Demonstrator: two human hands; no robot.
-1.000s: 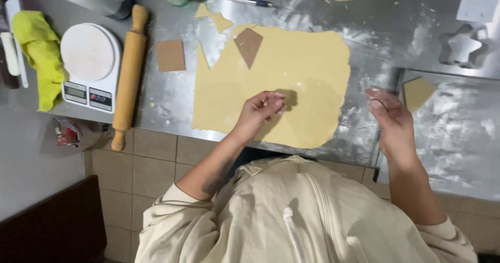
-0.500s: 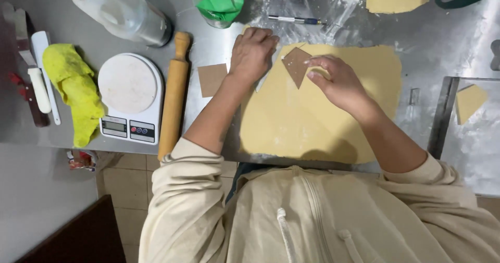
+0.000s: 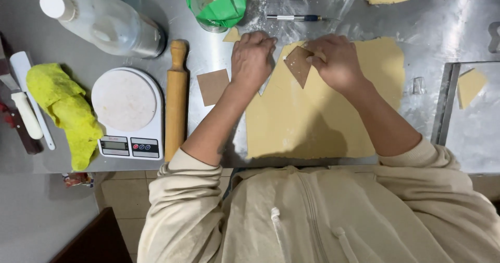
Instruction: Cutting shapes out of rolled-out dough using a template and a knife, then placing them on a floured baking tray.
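Head view, only one I have: I see both hands down on the rolled dough sheet [image 3: 312, 122], which lies flat on the steel table [image 3: 208, 23], at its top left corner. Left hand [image 3: 251, 59] rests palm down, fingers loosely curled, on the dough's upper left edge; it grips nothing that I can see. Right hand [image 3: 336, 62] presses on a brown kite-shaped template [image 3: 298, 65] lying flat on the dough, fingertips on its right side; pinching or just pressing, can't tell. Second brown template, a cardboard square [image 3: 212, 86], lies on the bare table just left of the dough, apart from it. Further left of the dough: wooden rolling pin [image 3: 176, 99], then white kitchen scale [image 3: 128, 114], then yellow cloth [image 3: 65, 109]. Above the dough's top edge: a pen [image 3: 294, 18] and a green bag [image 3: 219, 2]. Right of the dough: a metal tray [image 3: 442, 106] holding one cut dough piece [image 3: 470, 86].
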